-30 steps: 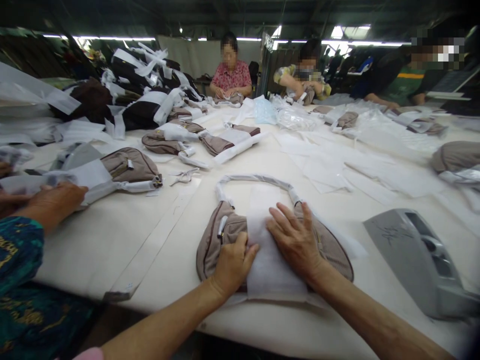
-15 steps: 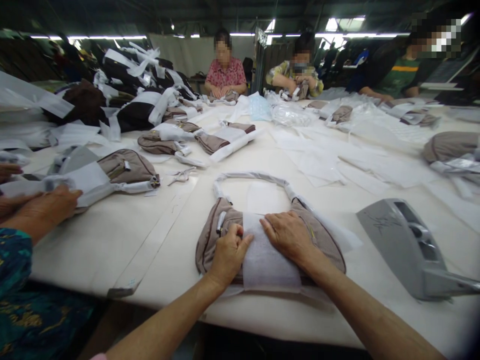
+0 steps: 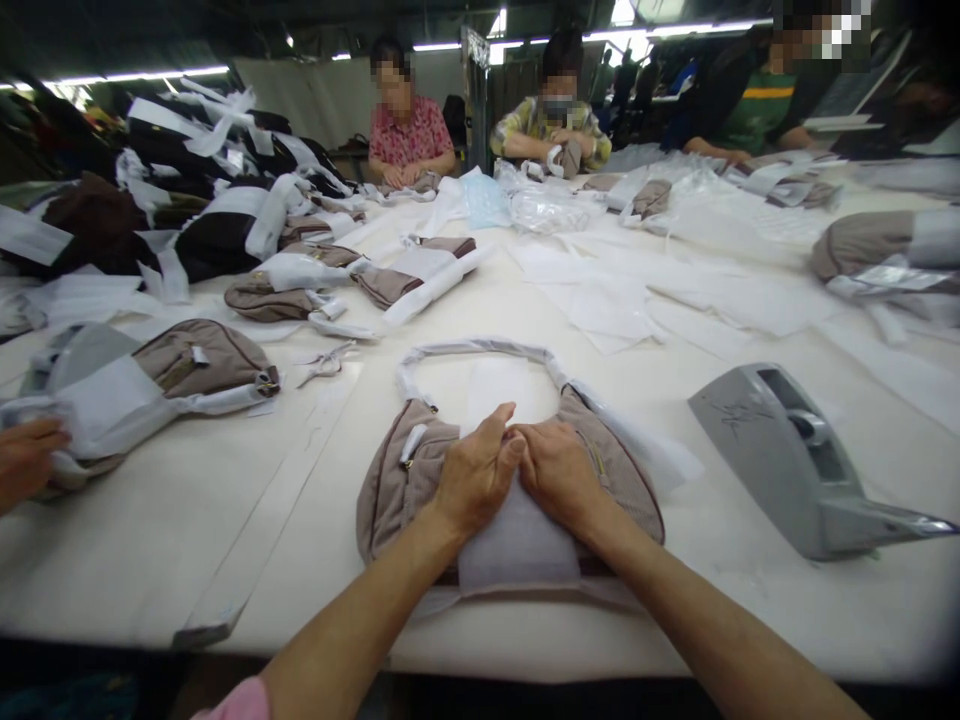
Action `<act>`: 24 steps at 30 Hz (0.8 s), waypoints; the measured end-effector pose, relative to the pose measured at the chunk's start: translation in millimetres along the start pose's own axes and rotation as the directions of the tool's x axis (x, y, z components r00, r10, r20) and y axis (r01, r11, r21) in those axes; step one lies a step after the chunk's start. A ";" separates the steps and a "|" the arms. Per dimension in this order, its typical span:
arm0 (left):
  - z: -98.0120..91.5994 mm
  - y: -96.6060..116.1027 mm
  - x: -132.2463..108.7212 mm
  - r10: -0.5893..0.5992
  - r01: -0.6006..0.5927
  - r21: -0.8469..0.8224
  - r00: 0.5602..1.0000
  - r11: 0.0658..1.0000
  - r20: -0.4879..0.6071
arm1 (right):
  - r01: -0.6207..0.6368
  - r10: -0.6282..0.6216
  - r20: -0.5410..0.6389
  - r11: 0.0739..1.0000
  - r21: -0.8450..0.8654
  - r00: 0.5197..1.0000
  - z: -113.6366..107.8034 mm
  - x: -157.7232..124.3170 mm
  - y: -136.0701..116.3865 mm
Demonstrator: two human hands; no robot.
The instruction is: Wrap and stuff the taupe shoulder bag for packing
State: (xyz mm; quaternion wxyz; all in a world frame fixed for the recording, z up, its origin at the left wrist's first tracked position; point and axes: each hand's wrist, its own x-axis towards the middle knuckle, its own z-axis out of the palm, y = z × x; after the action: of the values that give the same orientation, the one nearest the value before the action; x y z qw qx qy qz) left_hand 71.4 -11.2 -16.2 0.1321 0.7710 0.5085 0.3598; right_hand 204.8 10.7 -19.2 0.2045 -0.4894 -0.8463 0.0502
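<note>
A taupe ribbed handbag (image 3: pixel 394 490) lies flat before me at the table edge. Its strap (image 3: pixel 480 348) is wrapped in white film and arches away from me. Round the bag's middle runs a white wrapping sheet (image 3: pixel 517 555), with one end (image 3: pixel 499 385) spread past the top edge. My left hand (image 3: pixel 478 470) and my right hand (image 3: pixel 556 468) meet at the top middle of the bag, fingers closed on the sheet. The fingertips are partly hidden. A wrapped zip pull (image 3: pixel 412 443) shows left of my hands.
To the right stands a grey tape dispenser (image 3: pixel 787 470). A co-worker's hand (image 3: pixel 30 455) touches another taupe bag (image 3: pixel 214 360) at left, near small scissors (image 3: pixel 326 365). Dark bags (image 3: pixel 217 230) are piled behind. Loose white sheets (image 3: pixel 600 290) cover the far table, where several people work.
My left hand has moved up and inward to meet my right hand, whose fingers have curled in. The view has turned slightly right. The co-worker's hands at left have drawn back.
</note>
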 end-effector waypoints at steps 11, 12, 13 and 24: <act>9.0 -8.5 -11.3 0.103 -0.122 0.178 0.988 0.976 0.114 | 0.181 -0.178 -0.039 0.935 0.304 0.983 -66.4 -103.0 14.3; 9.4 -8.6 -11.0 0.103 -0.122 0.179 0.988 0.976 0.114 | 0.228 -0.226 -0.037 0.941 0.249 0.973 -60.5 -114.1 14.2; 9.7 -8.5 -11.0 0.103 -0.122 0.181 0.988 0.976 0.112 | 0.263 -0.258 -0.053 0.945 0.195 0.965 -53.2 -121.7 14.4; 0.5 4.6 -6.8 0.138 -0.178 0.202 0.971 0.963 0.196 | 0.289 -0.250 -0.186 0.930 0.228 0.950 -12.3 -138.1 21.8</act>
State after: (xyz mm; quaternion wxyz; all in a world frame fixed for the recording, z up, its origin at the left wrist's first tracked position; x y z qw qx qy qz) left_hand 73.4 -19.1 -16.8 0.0628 0.8484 0.4677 0.2399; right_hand 287.7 -96.7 -55.3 0.3346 -0.3405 -0.8740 0.0909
